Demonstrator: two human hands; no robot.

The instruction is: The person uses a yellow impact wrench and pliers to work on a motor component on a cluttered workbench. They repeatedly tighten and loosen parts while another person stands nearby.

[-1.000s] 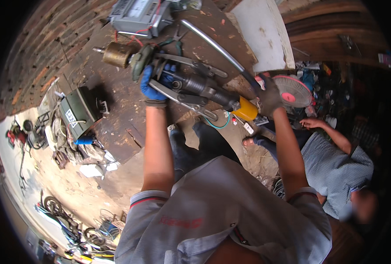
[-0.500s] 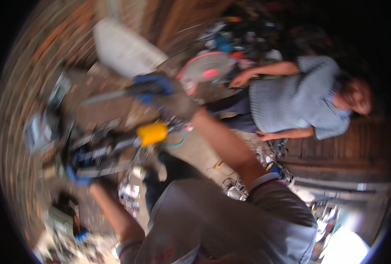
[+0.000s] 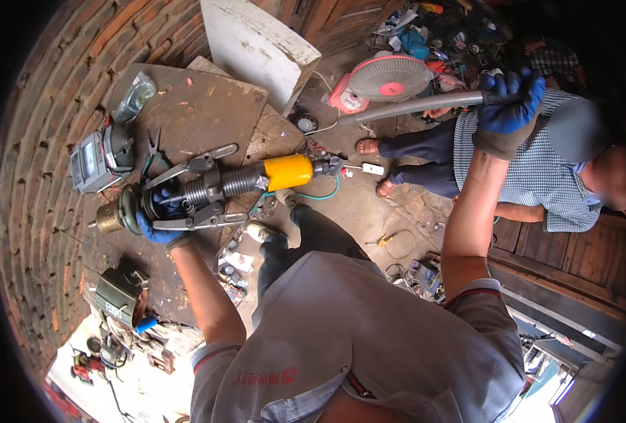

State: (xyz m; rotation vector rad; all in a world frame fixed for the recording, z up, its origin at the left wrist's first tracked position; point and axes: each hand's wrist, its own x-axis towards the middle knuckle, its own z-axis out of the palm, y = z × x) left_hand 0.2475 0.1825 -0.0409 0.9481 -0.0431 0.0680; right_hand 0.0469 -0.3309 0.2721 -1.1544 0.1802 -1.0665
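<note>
A hydraulic gear puller (image 3: 241,180) with a yellow cylinder and steel jaws lies across the wooden bench, its jaws around a round metal motor part (image 3: 121,213). My left hand (image 3: 159,220), in a blue-coated glove, is closed around the puller's jaw end, beside that part. Out to the right, my right hand (image 3: 512,106) is raised in a matching glove. Its fingers are wrapped round the end of a grey metal pipe (image 3: 418,106), which points left toward the bench. The pipe is apart from the puller.
Pliers (image 3: 154,151) and a grey meter (image 3: 90,163) are on the bench (image 3: 200,95) by the brick wall. A green motor housing (image 3: 119,295) sits nearer. Beyond the pipe is a pink fan (image 3: 390,76). Another person (image 3: 496,155) stands at the right, close to my raised hand.
My right hand has swung from above the bench far to the right, carrying the pipe. My left hand has stayed at the gear puller. The earlier picture is blurred.
</note>
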